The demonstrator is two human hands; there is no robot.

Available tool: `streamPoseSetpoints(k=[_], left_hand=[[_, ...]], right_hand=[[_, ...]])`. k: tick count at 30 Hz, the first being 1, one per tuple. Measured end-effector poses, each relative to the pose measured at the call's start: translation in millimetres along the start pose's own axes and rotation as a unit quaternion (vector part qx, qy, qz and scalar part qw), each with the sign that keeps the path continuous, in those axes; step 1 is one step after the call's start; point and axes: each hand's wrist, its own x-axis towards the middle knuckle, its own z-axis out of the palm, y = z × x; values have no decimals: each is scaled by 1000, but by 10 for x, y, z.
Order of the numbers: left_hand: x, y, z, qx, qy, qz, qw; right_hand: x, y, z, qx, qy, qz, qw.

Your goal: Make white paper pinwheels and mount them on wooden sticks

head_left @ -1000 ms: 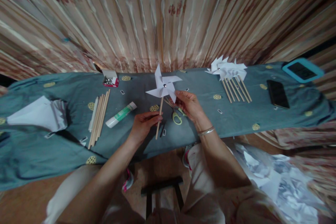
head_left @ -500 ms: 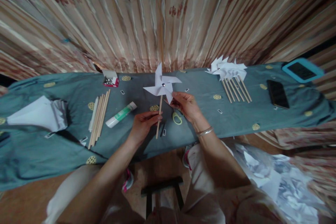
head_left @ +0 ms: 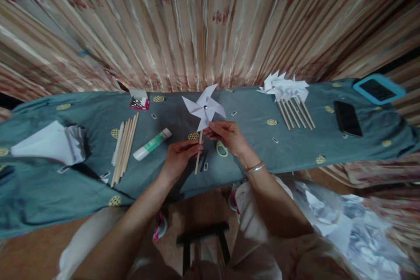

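A white paper pinwheel (head_left: 204, 107) with a shiny pin at its centre stands up in front of me on a wooden stick (head_left: 197, 164). My left hand (head_left: 179, 157) is closed round that stick below the paper, thumb and fingers pinching it. At the lowest blade, my right hand (head_left: 228, 136) has its thumb and fingertips together on the paper's edge. Partly hidden under my right hand lie scissors (head_left: 222, 148) with yellow-green handles. To the left of my left hand is a glue stick (head_left: 152, 144) with a green label.
Several bare sticks (head_left: 125, 151) and a small open box of pins (head_left: 140, 103) lie on the left. Folded white paper (head_left: 49, 142) is stacked farther left. Finished pinwheels (head_left: 285, 87), a phone (head_left: 348, 118) and a blue-framed tablet (head_left: 379, 88) occupy the right. A plastic bag of paper scraps (head_left: 357, 232) sits below.
The pinwheel's blades have turned about the pin. My right hand has shifted slightly left and down with the blade edge, while my left hand stays on the stick.
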Motion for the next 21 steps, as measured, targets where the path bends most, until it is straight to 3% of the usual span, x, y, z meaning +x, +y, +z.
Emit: streamPoseSetpoints(k=[5,9,12,17,21], left_hand=[[-4,18,-9,15,0,-2,1000],[-17,16,-3,14,-10,-1,1000],[-35,5,17,15,-24,-9,1000],[-71,6,43,18,-53,-32,998],[-77,4,41,24,-62,-36,997]], right_hand=[[-70,-126,-154,-36,-2,-13,999],[-37,-218,-344,31,126,-114,985],[22,-222,-403,55,171,-163,970],[74,-151,-342,54,147,-97,983],[74,-121,-310,70,140,-85,984]])
